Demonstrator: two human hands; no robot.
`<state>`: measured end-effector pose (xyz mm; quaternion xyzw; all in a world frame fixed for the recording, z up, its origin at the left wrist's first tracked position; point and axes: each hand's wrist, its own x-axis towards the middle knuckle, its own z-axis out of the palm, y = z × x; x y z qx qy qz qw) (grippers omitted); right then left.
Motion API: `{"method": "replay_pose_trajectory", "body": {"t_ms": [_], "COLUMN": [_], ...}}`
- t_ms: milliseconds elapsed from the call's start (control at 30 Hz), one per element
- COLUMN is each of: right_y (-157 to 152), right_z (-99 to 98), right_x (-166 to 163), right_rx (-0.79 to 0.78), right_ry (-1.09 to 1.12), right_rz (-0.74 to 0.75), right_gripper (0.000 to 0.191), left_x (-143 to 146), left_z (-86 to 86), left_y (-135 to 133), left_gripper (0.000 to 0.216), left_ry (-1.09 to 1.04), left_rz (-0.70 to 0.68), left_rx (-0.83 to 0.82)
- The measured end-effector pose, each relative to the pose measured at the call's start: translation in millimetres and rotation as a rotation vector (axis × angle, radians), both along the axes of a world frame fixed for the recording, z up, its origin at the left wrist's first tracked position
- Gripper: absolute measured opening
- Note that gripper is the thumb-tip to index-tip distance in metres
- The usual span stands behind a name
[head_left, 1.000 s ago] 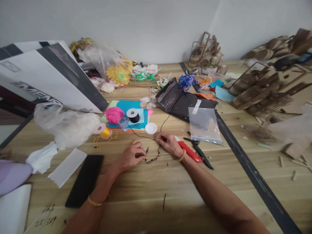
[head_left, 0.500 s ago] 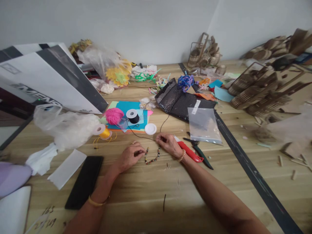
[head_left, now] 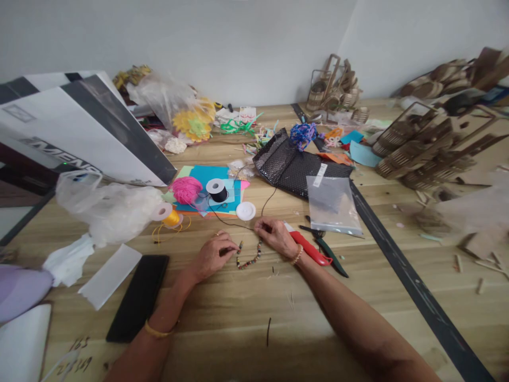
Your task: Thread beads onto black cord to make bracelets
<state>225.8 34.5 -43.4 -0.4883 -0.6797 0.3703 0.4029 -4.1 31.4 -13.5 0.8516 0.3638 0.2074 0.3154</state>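
A string of small multicoloured beads (head_left: pixel 249 264) hangs in a U shape between my hands, low over the wooden table. My left hand (head_left: pixel 214 255) is closed, its thumb and fingertips pinched at the string's left end. At the right end, my right hand (head_left: pixel 275 236) is closed too, with curled fingers round the black cord (head_left: pixel 269 200). Fingers hide the exact grip points. That cord loops past a spool of black cord (head_left: pixel 217 190). Just beyond my right hand lies a small white round lid (head_left: pixel 245 211).
Red-handled scissors (head_left: pixel 310 248) and dark green pliers (head_left: pixel 331 254) lie right of my right wrist. A clear zip bag (head_left: pixel 336 206) overlaps a black bubble mailer (head_left: pixel 294 164). Leftward are a yellow thread spool (head_left: pixel 170 216), pink yarn (head_left: pixel 186 190) and a black phone (head_left: pixel 137 298).
Almost nothing differs. Both hands keep their places and pinched fingers, and the bead string hangs as before; the whole view has shifted very slightly.
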Motion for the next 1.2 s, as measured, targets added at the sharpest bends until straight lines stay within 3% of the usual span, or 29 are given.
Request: {"method": "replay_pose_trajectory", "body": {"t_ms": [900,1067,1200], "right_y": [0,-1,-7], "right_z": [-3.0,-1.7,9.7], "right_x": [0,0,-3], "right_rx": [0.002,-0.004,0.080], "right_ry": [-0.004,0.011,0.050], "right_rz": [0.004,-0.010,-0.049], "right_gripper": [0.011,0.013,0.014], "left_x": [3,1,-10], "left_z": [-1.1,1.9,12.0], "left_y": [-1,0,7], "left_gripper": [0.015,0.017,0.016], "left_ry": [0.022,-0.045,-0.063], "left_rz": [0.032,0.164,0.301], "left_rx": [0.045,0.048,0.053]}}
